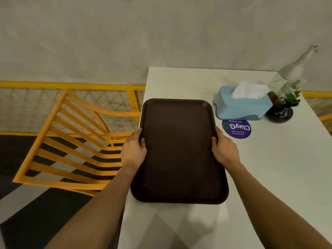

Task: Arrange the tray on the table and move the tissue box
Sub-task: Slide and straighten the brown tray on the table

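Observation:
A dark brown rectangular tray (177, 151) lies lengthwise over the left part of the white table (269, 177), its left rim at the table's left edge. My left hand (133, 150) grips the tray's left rim, thumb on top. My right hand (224, 150) grips the right rim the same way. The tray holds nothing. A light blue tissue box (240, 106) with white tissue sticking out stands on the table beyond the tray's far right corner, apart from it.
A round purple sticker (236, 129) lies between tray and tissue box. A small plant in a dark pot (280, 114) and a pale figurine (291, 74) stand right of the box. A yellow slatted chair (71, 141) and yellow railing (71, 85) are left of the table.

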### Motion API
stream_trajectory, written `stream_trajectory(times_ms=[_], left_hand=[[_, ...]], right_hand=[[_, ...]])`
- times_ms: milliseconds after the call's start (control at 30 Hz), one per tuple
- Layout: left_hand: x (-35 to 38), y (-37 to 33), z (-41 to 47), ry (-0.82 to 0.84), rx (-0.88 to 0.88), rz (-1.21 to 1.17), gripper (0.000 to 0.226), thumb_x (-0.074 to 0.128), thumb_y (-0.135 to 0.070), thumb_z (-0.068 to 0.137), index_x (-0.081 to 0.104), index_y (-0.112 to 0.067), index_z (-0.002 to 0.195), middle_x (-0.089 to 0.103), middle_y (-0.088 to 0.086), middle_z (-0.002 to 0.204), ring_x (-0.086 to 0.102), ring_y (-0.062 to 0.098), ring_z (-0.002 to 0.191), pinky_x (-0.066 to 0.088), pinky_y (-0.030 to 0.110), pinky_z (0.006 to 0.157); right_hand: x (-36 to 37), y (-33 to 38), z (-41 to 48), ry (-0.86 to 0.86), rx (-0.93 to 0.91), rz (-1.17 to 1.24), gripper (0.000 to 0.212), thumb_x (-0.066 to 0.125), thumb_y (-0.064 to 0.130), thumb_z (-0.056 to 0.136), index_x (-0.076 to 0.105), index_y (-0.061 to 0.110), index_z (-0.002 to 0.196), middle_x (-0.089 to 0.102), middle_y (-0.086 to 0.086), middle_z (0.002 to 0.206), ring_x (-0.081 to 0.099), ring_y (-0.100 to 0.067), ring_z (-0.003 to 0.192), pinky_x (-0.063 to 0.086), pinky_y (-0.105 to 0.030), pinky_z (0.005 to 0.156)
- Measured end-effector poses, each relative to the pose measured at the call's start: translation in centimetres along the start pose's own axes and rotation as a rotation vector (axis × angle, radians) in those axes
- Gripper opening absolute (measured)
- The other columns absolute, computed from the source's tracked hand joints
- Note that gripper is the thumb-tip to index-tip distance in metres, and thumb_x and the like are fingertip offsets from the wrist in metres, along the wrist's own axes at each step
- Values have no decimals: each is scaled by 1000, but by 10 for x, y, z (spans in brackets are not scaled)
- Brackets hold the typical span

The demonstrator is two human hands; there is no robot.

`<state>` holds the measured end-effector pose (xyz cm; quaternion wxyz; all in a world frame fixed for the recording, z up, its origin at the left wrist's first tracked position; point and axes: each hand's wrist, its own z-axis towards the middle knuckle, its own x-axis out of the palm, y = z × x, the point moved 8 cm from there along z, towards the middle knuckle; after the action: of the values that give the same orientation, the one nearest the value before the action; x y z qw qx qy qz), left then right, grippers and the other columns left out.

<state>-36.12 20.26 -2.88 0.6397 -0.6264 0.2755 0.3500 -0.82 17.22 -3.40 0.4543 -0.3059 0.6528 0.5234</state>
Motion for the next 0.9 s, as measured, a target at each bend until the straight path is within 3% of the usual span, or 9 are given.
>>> stream_trajectory(times_ms=[167,333,733,900], left_hand=[[0,4,6,63,2,-54,54,50,-21,102,41,-20,155,60,6,143,65,29,114,56,46,94],[-1,13,-3,74,28,-57,56,47,-19,103,35,-21,158,51,6,152,55,27,133,52,42,102],[4,14,-16,91,15,4,57,44,-22,106,27,-22,160,45,3,157,49,24,139,49,41,106],[2,12,-16,90,22,-4,57,44,-22,106,28,-22,160,45,4,157,48,24,140,49,42,107]], right_hand=[[2,1,1,-2,44,-32,52,37,31,107,28,20,157,70,-17,113,69,-36,92,56,-47,84],[8,3,-8,-8,62,-41,52,35,35,108,26,23,158,71,-16,113,69,-35,92,56,-47,85],[6,-2,-20,-1,89,-27,54,37,38,107,26,26,158,68,-13,125,69,-34,98,56,-49,89],[5,-6,-20,15,48,-39,52,31,33,108,26,24,158,70,-15,117,68,-35,97,53,-52,94]])
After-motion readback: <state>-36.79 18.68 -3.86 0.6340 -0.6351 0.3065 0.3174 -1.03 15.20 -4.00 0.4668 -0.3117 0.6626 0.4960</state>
